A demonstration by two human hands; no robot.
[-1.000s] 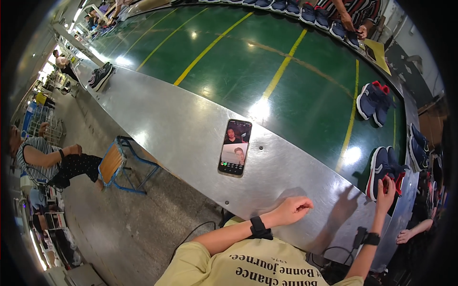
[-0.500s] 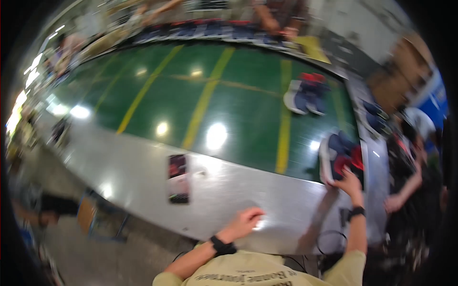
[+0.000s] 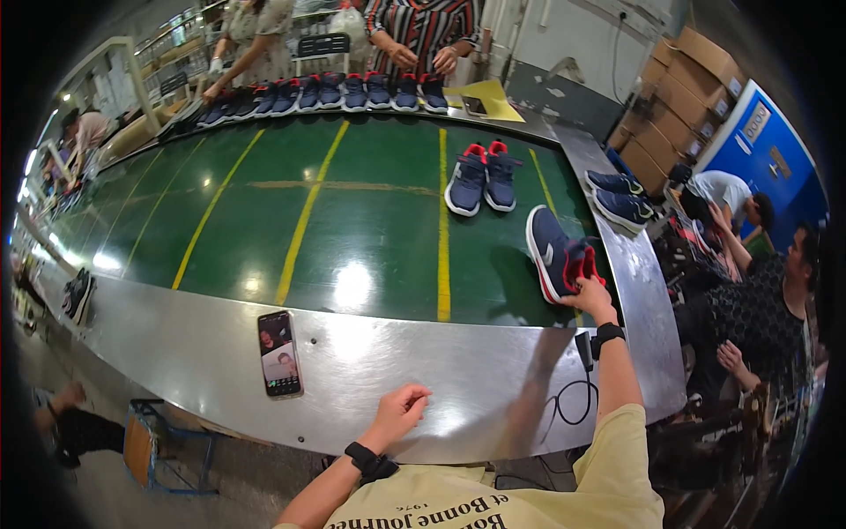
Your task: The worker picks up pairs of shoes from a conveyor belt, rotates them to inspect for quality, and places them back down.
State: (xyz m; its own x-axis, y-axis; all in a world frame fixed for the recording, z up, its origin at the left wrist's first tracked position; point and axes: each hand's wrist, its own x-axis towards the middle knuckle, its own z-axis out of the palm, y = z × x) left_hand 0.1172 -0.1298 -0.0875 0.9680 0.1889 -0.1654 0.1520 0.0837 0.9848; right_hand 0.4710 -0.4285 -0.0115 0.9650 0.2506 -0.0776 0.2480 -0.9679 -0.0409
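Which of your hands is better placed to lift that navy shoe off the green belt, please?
Right. The right hand already grips the navy shoe at its red heel, while the left hand rests loosely curled on the metal ledge, far from it.

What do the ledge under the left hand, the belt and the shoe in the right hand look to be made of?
Ledge: brushed sheet metal, by its dull grey glare.
Belt: glossy green rubber or plastic, with sharp lamp reflections.
Shoe: navy fabric upper, likely mesh, with a white foam-like sole. The right hand grips its red heel.

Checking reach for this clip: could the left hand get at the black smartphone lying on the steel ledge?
Probably yes: the left hand rests loosely curled on the steel ledge, and bare metal lies between it and the black smartphone.
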